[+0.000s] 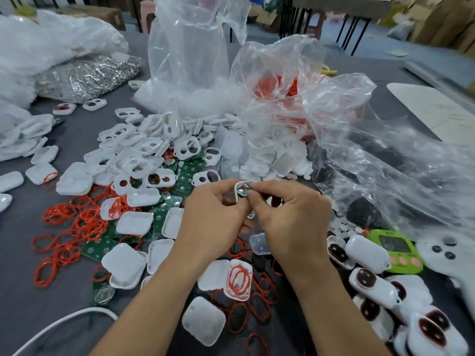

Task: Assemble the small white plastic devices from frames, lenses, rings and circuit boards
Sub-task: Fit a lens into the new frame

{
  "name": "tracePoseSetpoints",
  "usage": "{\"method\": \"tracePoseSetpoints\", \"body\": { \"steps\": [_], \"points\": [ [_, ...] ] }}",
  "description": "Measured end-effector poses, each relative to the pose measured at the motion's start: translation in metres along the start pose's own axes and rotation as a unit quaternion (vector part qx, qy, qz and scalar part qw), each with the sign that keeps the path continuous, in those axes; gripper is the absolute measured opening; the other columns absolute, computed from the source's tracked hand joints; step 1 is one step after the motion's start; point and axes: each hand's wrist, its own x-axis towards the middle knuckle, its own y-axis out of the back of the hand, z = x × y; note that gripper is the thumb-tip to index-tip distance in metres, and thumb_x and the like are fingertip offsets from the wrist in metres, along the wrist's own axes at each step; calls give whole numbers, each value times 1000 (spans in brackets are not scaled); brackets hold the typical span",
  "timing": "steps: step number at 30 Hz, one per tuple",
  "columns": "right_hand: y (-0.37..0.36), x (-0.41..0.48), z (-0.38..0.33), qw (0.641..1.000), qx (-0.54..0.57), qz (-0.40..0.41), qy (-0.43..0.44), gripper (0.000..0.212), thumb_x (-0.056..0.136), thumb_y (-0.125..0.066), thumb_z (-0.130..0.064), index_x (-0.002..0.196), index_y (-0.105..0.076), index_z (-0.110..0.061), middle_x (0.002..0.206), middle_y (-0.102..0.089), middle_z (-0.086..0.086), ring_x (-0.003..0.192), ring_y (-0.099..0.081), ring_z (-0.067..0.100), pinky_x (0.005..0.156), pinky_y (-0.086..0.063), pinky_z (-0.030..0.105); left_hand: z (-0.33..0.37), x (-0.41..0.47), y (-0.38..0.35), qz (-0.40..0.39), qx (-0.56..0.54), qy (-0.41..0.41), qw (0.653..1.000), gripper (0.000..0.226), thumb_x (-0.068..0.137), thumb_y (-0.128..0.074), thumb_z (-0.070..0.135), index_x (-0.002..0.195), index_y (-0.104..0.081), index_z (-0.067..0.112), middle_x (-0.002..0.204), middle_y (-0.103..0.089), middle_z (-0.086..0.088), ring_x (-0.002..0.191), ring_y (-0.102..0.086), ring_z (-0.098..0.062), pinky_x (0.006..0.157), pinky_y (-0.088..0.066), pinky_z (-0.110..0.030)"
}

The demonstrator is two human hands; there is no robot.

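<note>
Over the middle of the worktop [20, 291]: both hands meet on one white frame [239, 186], raised clear of the parts below.
Left hand [216, 211]: its grip is curled round the white frame's near side, thumb on top.
Right hand [290, 214]: its grip pinches a green piece [243, 193] at the frame's opening.
Step in hand: probably seating a board or lens in the frame, though that is a guess.
Done: several finished devices [372, 286] with dark lenses lie together at the lower right.
Left: far more. A heap of loose frames [144, 155], circuit boards [185, 176], red rings [77, 227] and white covers [123, 268] spreads across the left and middle, so the batch looks less than half built.
Supply: plastic bags [190, 60] behind the heap hold more white and red parts.
Hidden: the fingers cover most of the held frame, so how deep the green piece sits cannot be told.
Hard to make out: loose lenses are not clear among the small white discs on the right.
Cut off: the lower-right devices run past the picture's edge, so their count is unknown.
Beside them: a green timer [395, 250].
</note>
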Motion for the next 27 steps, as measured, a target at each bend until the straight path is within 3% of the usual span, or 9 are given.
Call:
{"method": "tracePoseSetpoints", "body": {
  "steps": [3, 6, 10, 12, 19, 23, 25, 27],
  "points": [
    [0, -1, 2, 999, -22, 18, 37, 16, 75, -86, -18, 90, -84, -23, 82, -77, -8, 81, -65, 7, 76, -49, 18, 2, 0, 3, -64, -57, 12, 996, 36, 86, -63, -4, 101, -81, 23, 88, -79, -12, 80, -78, -26, 71, -64, -34],
    [4, 2, 2, 1000, -1, -6, 13, 22, 71, -90, -13, 86, -83, -27, 79, -75, -13, 81, -64, 6, 75, -48, 16, 4, 1, 7, -106, -105, 48, 988, 44, 67, -60, 0, 101, -82, 17, 94, -79, -13, 84, -77, -27, 75, -63, -34],
    [9, 5, -1, 998, 25, -49, -16, 25, 72, -89, -11, 83, -82, -32, 78, -72, -20, 81, -63, -5, 73, -43, 5, 4, 1, 4, -64, -83, 52, 993, 30, 89, -55, 10, 94, -83, 17, 94, -80, -11, 79, -76, -30, 72, -65, -39],
    [11, 7, -1, 996, 52, -65, -40, 25, 72, -88, -9, 80, -82, -32, 79, -73, -20, 81, -64, -5, 71, -44, 6, 5, 0, 2, -50, -67, 55, 995, 34, 99, -52, 8, 92, -84, 19, 94, -80, -9, 77, -77, -32, 68, -64, -36],
    [16, 11, 0, 984, 119, -102, -87, 26, 76, -86, -6, 81, -84, -31, 82, -74, -19, 81, -72, 6, 70, -55, 18, 7, -1, 1, -50, -62, 55, 995, 34, 105, -51, 9, 99, -83, 17, 84, -78, -11, 68, -76, -24, 62, -63, -29],
    [16, 10, 1, 981, 154, -57, -102, 28, 77, -85, -6, 85, -84, -33, 83, -75, -16, 78, -73, 6, 70, -60, 24, 8, 0, -1, -40, -59, 30, 997, 39, 104, -50, 3, 94, -84, 20, 80, -78, -5, 66, -75, -18, 61, -63, -28],
    [16, 10, 2, 974, 178, -28, -137, 30, 75, -88, -8, 92, -83, -33, 80, -75, -12, 68, -72, 4, 62, -57, 19, 8, 0, -2, -19, -45, 10, 999, 43, 102, -51, 1, 89, -85, 24, 75, -77, -4, 65, -76, -18, 58, -61, -25],
    [15, 12, 5, 963, 199, -45, -177, 25, 77, -88, -11, 94, -82, -28, 77, -77, -10, 66, -73, 6, 63, -57, 21, 7, 0, -1, -2, -29, -3, 1000, 42, 101, -52, 1, 88, -84, 26, 72, -75, -5, 63, -76, -20, 57, -61, -24]
  ]
}}
